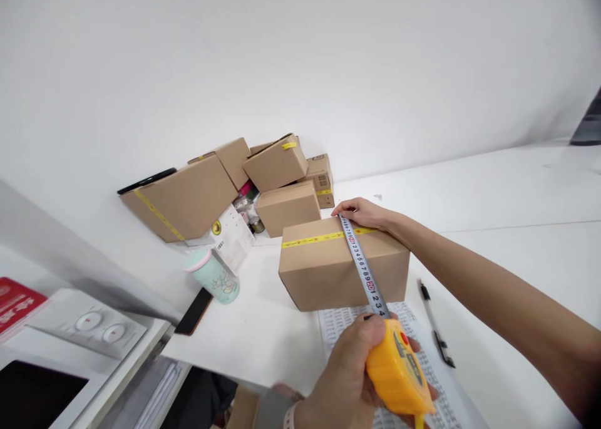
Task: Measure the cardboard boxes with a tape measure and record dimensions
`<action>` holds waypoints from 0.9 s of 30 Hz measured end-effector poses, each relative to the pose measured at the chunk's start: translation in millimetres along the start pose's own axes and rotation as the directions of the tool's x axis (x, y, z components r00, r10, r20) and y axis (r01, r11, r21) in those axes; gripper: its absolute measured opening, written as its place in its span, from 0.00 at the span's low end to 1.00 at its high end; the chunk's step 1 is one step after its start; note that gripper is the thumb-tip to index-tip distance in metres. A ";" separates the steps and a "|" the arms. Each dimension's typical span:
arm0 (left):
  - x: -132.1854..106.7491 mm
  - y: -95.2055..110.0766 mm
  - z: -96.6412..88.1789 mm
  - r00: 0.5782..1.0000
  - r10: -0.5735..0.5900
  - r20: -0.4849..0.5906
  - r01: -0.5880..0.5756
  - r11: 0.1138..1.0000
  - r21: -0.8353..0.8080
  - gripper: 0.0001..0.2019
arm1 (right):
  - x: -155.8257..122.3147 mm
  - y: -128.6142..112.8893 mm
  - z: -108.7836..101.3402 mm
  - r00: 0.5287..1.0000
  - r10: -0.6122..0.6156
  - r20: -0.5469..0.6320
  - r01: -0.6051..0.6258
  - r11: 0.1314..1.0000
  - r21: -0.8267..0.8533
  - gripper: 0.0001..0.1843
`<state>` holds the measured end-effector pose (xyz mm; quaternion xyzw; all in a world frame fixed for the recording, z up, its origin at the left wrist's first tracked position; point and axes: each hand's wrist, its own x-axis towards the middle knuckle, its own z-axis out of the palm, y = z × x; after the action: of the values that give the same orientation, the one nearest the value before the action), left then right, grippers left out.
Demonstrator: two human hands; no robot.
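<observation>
My left hand [345,379] is wrapped around the yellow case of a tape measure [399,369], its thumb on top near the mouth. The metal blade [360,263] is pulled out and lies across the top of a closed cardboard box [328,279] sealed with yellow printed tape. At the box's far edge, my right hand [359,213] holds the blade's end with its fingertips; the very tip is hidden. The case hangs off the box's near side, above a printed sheet [408,329]. Right of the box lies a pen [436,322].
Several cardboard boxes [188,197] are piled against the wall at the back left. A mint tumbler [218,279] with a pink lid stands left of the box, beside a dark flat object [194,311]. A white device with two dials [89,322] sits at the lower left.
</observation>
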<state>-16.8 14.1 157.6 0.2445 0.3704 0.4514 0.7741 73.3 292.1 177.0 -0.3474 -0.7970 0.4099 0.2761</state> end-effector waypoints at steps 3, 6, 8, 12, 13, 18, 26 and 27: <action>1.7 -1.0 -2.2 0.999 0.035 -0.040 -0.034 0.999 0.033 0.31 | -3.0 -1.3 1.3 1.000 -0.001 -0.017 0.003 0.996 0.090 0.11; 4.8 0.3 -4.2 0.997 0.052 -0.052 -0.048 0.997 0.062 0.29 | -5.1 -4.7 2.4 1.000 0.015 -0.027 -0.009 0.981 0.194 0.11; 7.1 3.5 -6.1 0.995 0.073 -0.067 -0.067 0.993 0.095 0.28 | -6.8 -8.4 -0.9 0.998 0.002 -0.057 0.013 0.965 0.262 0.10; 10.0 12.3 -14.9 0.981 0.149 -0.126 -0.120 0.969 0.215 0.32 | -33.3 -24.0 -17.3 0.988 -0.125 -0.094 0.149 0.933 0.327 0.13; 10.0 13.2 -17.7 0.974 0.185 -0.132 -0.146 0.954 0.263 0.32 | -48.4 -29.6 -19.6 0.982 -0.163 -0.098 0.186 0.931 0.314 0.15; 6.0 -0.9 -19.8 0.898 0.393 -0.199 -0.204 0.770 0.605 0.34 | -158.4 -52.8 12.4 0.941 -0.259 -0.217 0.284 0.954 0.093 0.09; 1.7 -23.4 -35.2 0.845 0.528 -0.083 -0.129 0.351 0.927 0.30 | -239.5 23.2 65.7 0.877 0.052 -0.478 -0.119 0.987 -0.112 0.13; 2.8 -22.0 -44.1 0.833 0.548 -0.076 -0.092 0.273 0.958 0.28 | -238.1 38.8 64.5 0.851 0.156 -0.502 -0.257 0.956 -0.139 0.15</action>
<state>-39.5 8.1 114.2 0.6129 0.6468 0.3485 0.2908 183.7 93.0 74.3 -0.5491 -0.6969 0.2544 0.3848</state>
